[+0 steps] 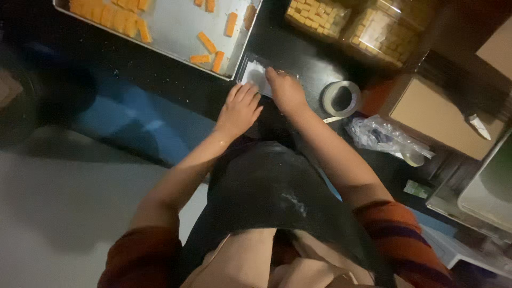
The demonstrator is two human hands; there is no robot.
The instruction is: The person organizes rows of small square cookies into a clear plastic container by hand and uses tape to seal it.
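Clear plastic packet point(256, 74) flat on the dark table point(176, 80), right hand point(286, 92) pressing it with fingers spread, left hand point(239, 109) loosely curled beside, holding nothing, tape roll point(341, 98) nearby

Dim, soft blur, dark edges

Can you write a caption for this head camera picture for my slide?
Two hands, left and right, press a small clear bag beside a tray of orange pieces.

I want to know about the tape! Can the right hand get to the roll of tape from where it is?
Probably yes. The right hand rests on a clear packet, and the roll of tape lies just beside it with nothing between.
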